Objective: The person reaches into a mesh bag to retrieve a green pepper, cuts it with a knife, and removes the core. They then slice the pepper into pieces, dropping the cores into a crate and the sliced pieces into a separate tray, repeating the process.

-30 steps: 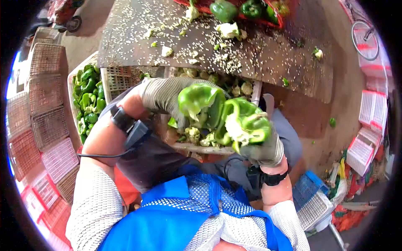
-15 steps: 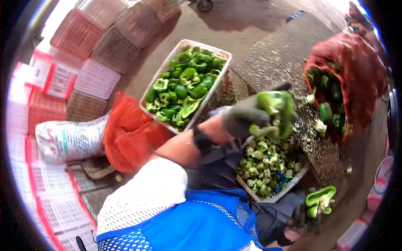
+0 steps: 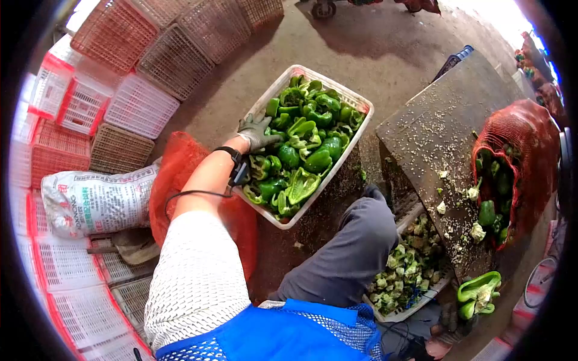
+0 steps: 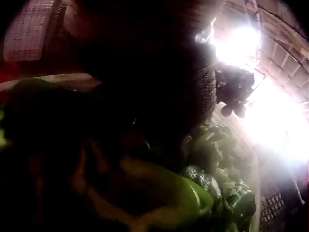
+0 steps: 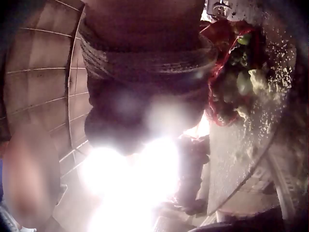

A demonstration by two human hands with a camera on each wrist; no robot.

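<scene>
My gloved left hand (image 3: pixel 257 133) lies over the left rim of a white crate (image 3: pixel 360 99), its spread fingers touching the cut green bell peppers (image 3: pixel 301 132) piled inside. Nothing shows in its grip. In the left wrist view the hand is a dark shape above a green pepper (image 4: pixel 198 195). At the lower right of the head view, my gloved right hand (image 3: pixel 450 328) holds a halved bell pepper (image 3: pixel 480 293), its pale core facing up. The right wrist view shows this hand dark against bright glare, its pepper hidden.
A second crate (image 3: pixel 442 281) of pepper cores stands by my leg. Beyond it, a board (image 3: pixel 415 114) strewn with seeds bears a red mesh sack (image 3: pixel 524 156) of whole peppers. Stacked crates (image 3: pixel 144 105), a white printed sack (image 3: pixel 99 201) and red netting (image 3: pixel 180 162) lie left.
The head view has turned left. My left hand has gone from the core crate to the pepper crate and no longer holds its pepper piece. The right hand keeps its half.
</scene>
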